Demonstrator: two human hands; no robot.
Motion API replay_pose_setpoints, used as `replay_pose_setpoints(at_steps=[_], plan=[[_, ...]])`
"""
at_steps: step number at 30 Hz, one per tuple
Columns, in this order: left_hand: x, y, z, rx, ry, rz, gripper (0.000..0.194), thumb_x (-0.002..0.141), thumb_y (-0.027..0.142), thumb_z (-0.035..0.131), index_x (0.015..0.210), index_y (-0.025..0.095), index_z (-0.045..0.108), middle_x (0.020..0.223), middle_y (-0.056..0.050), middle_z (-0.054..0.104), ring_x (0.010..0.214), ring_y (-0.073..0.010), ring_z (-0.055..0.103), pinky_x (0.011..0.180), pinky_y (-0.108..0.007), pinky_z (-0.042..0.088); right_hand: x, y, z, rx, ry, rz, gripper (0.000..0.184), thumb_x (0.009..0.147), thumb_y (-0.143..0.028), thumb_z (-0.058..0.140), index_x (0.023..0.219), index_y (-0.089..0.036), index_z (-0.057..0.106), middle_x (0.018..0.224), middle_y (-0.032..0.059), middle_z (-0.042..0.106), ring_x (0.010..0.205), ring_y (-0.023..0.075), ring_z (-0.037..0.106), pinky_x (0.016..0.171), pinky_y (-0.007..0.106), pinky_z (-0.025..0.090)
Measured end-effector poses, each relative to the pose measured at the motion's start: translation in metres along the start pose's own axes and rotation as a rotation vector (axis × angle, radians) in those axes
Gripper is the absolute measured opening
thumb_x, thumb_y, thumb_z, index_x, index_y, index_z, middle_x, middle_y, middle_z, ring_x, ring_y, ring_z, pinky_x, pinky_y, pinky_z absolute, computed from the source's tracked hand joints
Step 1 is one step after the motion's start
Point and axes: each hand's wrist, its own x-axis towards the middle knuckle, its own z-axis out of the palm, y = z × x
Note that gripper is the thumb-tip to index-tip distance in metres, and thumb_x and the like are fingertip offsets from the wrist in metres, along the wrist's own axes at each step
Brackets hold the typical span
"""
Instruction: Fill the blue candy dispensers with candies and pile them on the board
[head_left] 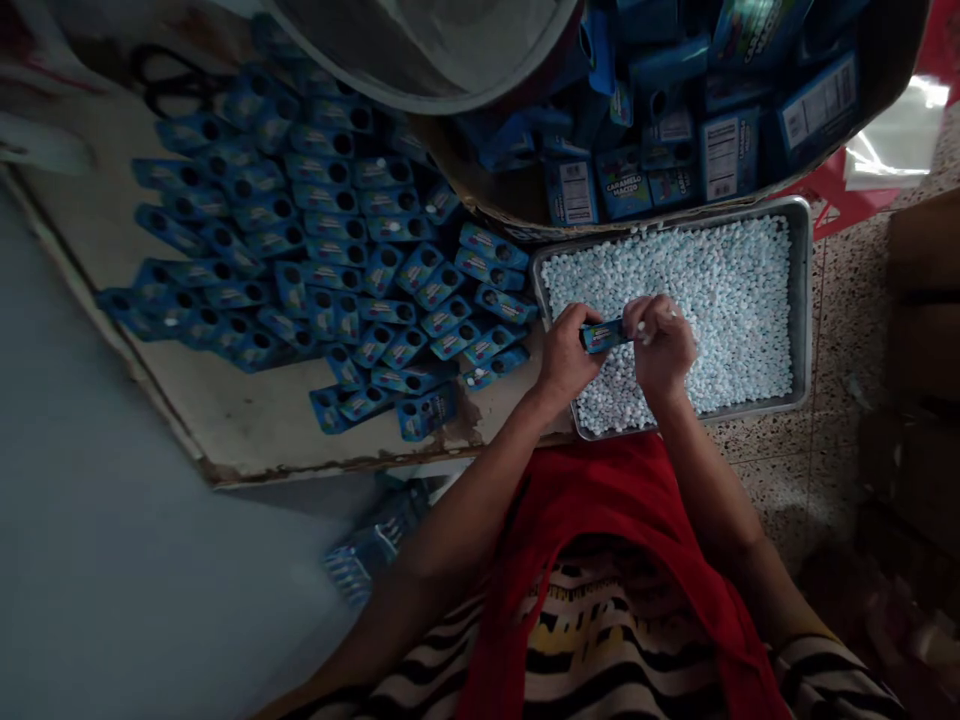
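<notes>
Step in hand: apparently filling a small blue printed cardboard box (pixel 600 338) with tiny white and pale-blue round pellets (pixel 735 300).
Next move calls for: likely a steady box and pellets lined up with its opening.
Blue boxes with dark round holes (pixel 330 225): on the pale worn desk (pixel 247 430), left of both hands.
Left hand (pixel 566 354): pinching the box's left end.
Right hand (pixel 665 352): fingers curled around a few pellets at its right end.
Shallow silver metal tray (pixel 802 300): beneath and right of the hands.

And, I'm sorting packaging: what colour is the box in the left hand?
The box is mostly blue, best seen in the head view.
</notes>
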Motion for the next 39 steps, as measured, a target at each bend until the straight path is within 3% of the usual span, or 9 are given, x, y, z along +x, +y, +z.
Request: replay_pose_setpoints(at_steps=[7, 15, 20, 25, 29, 33, 37, 38, 39], plan=[[-0.006, 0.003, 0.009, 0.024, 0.037, -0.027, 0.037, 0.069, 0.005, 0.078, 0.093, 0.024, 0.058, 0.099, -0.003, 0.069, 0.099, -0.0238, 0.067, 0.087, -0.035, 0.052, 0.001, 0.008, -0.008, 0.047, 0.151, 0.023, 0.051, 0.09, -0.06, 0.055, 0.058, -0.029, 0.03, 0.056, -0.003, 0.028, 0.06, 0.0195, 0.038, 0.076, 0.043, 0.051], [-0.006, -0.019, 0.018, -0.448, 0.027, -0.021, 0.039, 0.076, 0.009, 0.079, 0.104, 0.024, 0.058, 0.118, -0.006, 0.077, 0.12, -0.0224, 0.074, 0.107, -0.038, 0.056, 0.011, 0.006, -0.089, 0.267, 0.195, 0.289, 0.043, 0.074, -0.045, 0.073, 0.063, -0.027, 0.035, 0.057, -0.0066, 0.036, 0.06, 0.0151, 0.043, 0.066, 0.034, 0.047], [-0.009, -0.017, 0.031, -0.558, -0.098, -0.059, 0.043, 0.075, 0.017, 0.085, 0.105, 0.024, 0.055, 0.125, -0.008, 0.077, 0.119, -0.0219, 0.075, 0.104, -0.038, 0.059, -0.01, -0.004, -0.128, -0.392, 0.22, 0.326, 0.027, 0.079, -0.049, 0.07, 0.077, -0.026, 0.056, 0.078, -0.002, 0.063, 0.077, 0.0173, 0.06, 0.078, 0.033, 0.051], [-0.017, -0.006, 0.035, -0.543, -0.065, -0.093, 0.043, 0.073, 0.017, 0.085, 0.103, 0.024, 0.055, 0.121, -0.008, 0.078, 0.114, -0.0233, 0.076, 0.101, -0.04, 0.061, -0.017, -0.019, -0.147, -1.279, -0.068, 0.059, 0.034, 0.082, -0.048, 0.075, 0.105, -0.024, 0.074, 0.113, 0.0118, 0.072, 0.104, 0.0292, 0.063, 0.103, 0.049, 0.048], [-0.041, -0.001, 0.001, -0.5, 0.123, -0.18, 0.038, 0.077, 0.024, 0.083, 0.103, 0.025, 0.056, 0.119, -0.006, 0.078, 0.112, -0.023, 0.076, 0.101, -0.041, 0.062, -0.008, -0.022, -0.149, -1.48, -0.233, -0.055, 0.031, 0.091, -0.045, 0.07, 0.11, -0.023, 0.08, 0.122, 0.0178, 0.074, 0.117, 0.0363, 0.062, 0.114, 0.06, 0.04], [-0.11, -0.001, -0.067, -0.413, 0.369, -0.267, 0.037, 0.08, 0.04, 0.084, 0.106, 0.027, 0.06, 0.115, -0.002, 0.078, 0.107, -0.0247, 0.075, 0.098, -0.047, 0.062, 0.003, -0.015, -0.147, -1.666, -0.245, -0.123, 0.035, 0.095, -0.047, 0.066, 0.117, -0.025, 0.08, 0.131, 0.0163, 0.074, 0.124, 0.0406, 0.061, 0.121, 0.074, 0.028], [-0.199, -0.011, -0.13, -0.268, 0.781, -0.453, 0.044, 0.078, 0.046, 0.086, 0.111, 0.034, 0.06, 0.106, 0.006, 0.073, 0.094, -0.0234, 0.068, 0.091, -0.052, 0.06, 0.001, -0.004, -0.138, -1.682, -0.357, -0.253, 0.035, 0.094, -0.043, 0.066, 0.117, -0.02, 0.079, 0.134, 0.0216, 0.067, 0.132, 0.04, 0.058, 0.117, 0.064, 0.043], [-0.212, -0.017, -0.143, -0.197, 0.946, -0.532, 0.046, 0.076, 0.051, 0.087, 0.109, 0.036, 0.058, 0.096, 0.009, 0.072, 0.087, -0.0211, 0.066, 0.086, -0.049, 0.061, 0.0, -0.002, -0.134, -1.673, -0.38, -0.273, 0.034, 0.094, -0.041, 0.065, 0.117, -0.02, 0.078, 0.133, 0.0217, 0.067, 0.133, 0.0389, 0.057, 0.116, 0.062, 0.046], [-0.22, -0.024, -0.154, -0.153, 0.975, -0.584, 0.048, 0.076, 0.055, 0.086, 0.111, 0.037, 0.057, 0.093, 0.011, 0.071, 0.086, -0.0204, 0.066, 0.084, -0.047, 0.062, 0.001, 0.0, -0.13, -1.665, -0.392, -0.293, 0.033, 0.096, -0.04, 0.064, 0.118, -0.019, 0.077, 0.134, 0.0215, 0.066, 0.133, 0.0378, 0.057, 0.115, 0.06, 0.048]])
